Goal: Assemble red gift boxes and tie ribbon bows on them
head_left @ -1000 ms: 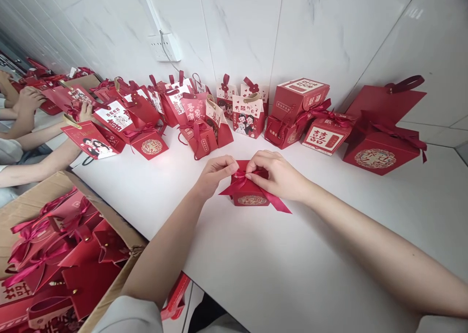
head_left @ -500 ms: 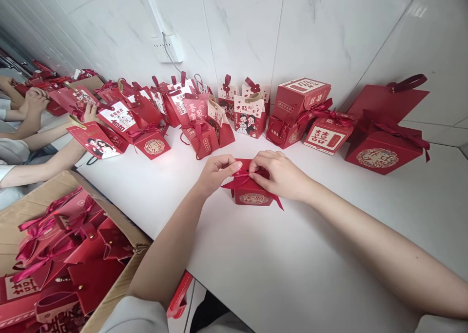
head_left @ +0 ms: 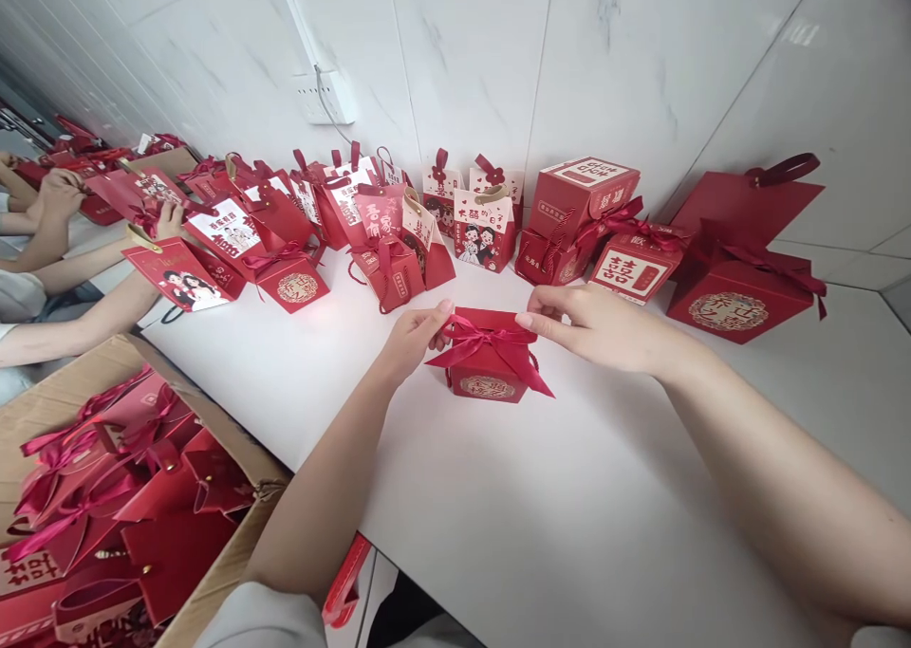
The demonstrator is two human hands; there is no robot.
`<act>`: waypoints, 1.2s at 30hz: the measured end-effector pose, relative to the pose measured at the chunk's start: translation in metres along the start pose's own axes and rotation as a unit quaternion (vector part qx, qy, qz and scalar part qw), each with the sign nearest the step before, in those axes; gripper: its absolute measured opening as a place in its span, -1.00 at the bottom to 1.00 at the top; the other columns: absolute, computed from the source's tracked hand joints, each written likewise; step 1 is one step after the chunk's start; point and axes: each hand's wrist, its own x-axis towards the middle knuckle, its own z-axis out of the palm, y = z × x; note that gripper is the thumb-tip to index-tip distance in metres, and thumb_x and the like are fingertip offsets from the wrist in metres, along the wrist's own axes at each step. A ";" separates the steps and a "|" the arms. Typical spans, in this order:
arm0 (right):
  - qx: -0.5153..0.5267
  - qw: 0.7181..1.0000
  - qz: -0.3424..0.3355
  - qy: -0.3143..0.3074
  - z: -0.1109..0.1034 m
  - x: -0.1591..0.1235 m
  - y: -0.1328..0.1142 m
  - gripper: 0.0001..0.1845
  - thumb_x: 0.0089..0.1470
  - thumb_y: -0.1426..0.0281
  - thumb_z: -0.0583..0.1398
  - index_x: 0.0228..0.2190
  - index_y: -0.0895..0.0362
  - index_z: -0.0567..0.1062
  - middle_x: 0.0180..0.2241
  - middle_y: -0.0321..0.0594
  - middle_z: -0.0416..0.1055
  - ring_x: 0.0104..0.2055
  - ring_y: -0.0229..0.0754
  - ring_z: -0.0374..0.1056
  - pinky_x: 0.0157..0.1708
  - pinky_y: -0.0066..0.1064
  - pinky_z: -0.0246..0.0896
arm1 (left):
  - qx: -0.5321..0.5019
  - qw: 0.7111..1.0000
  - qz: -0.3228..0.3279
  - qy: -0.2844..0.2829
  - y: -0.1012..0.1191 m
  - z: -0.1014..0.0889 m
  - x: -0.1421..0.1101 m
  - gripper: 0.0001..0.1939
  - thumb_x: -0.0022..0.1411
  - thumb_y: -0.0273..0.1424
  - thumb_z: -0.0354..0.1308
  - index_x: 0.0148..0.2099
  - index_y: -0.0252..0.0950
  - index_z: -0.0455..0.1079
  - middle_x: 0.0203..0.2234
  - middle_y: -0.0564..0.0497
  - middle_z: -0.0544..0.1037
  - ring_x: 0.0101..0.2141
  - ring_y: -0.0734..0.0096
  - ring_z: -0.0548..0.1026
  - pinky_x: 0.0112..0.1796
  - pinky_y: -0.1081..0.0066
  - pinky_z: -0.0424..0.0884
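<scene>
A small red gift box (head_left: 488, 387) with a round gold emblem stands upright on the white table in front of me. A dark pink ribbon (head_left: 491, 340) is tied in a bow across its front, its tails hanging to either side. At the box's left top corner, my left hand (head_left: 418, 340) is closed, thumb and fingers pinching the left loop of the ribbon. My right hand (head_left: 587, 327) pinches the ribbon's right loop at the opposite corner with thumb and forefinger. Red cord shows at both sides of the box.
Several red gift boxes (head_left: 744, 292) stand along the tiled wall. At the lower left, a cardboard carton (head_left: 213, 406) holds many red boxes and ribbons. Other people's arms (head_left: 85, 287) reach in from the left. A power socket (head_left: 324, 98) is on the wall.
My hands have moved apart from the middle of the bow to its two ends, the right one farther. The bow's knot is now uncovered and its loops are spread sideways.
</scene>
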 end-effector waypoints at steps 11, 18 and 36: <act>0.071 0.997 0.013 -0.012 0.011 0.005 0.006 -0.86 0.10 0.40 0.12 -0.24 0.04 0.30 -0.47 -0.36 0.47 -0.50 -0.20 0.35 -0.50 -0.40 0.15 | -0.046 0.996 -0.021 -0.069 0.003 -0.009 0.001 -0.62 0.18 -0.23 0.16 -0.60 -0.31 0.26 -0.65 0.05 0.26 -0.55 0.48 0.17 -0.45 0.37 0.06; -0.146 0.974 -0.127 0.120 0.012 0.005 0.003 -0.89 0.14 0.44 0.09 -0.27 0.09 0.38 -0.38 -0.21 0.47 -0.39 -0.13 0.37 -0.40 -0.36 0.09 | -0.066 0.998 0.000 -0.020 0.001 -0.016 0.002 -0.68 0.12 -0.25 0.20 -0.56 -0.30 0.26 -0.65 0.08 0.26 -0.54 0.49 0.17 -0.43 0.39 0.09; 0.383 0.913 0.138 -0.031 0.036 0.024 0.016 -0.45 -0.04 -0.08 0.31 -0.60 0.17 0.41 -0.61 -0.22 0.39 -0.58 -0.28 0.34 -0.51 -0.45 0.31 | -0.005 0.999 -0.027 -0.037 0.003 -0.011 -0.001 -0.65 0.18 -0.15 0.20 -0.47 -0.35 0.38 -0.55 0.06 0.32 -0.47 0.48 0.26 -0.38 0.42 0.18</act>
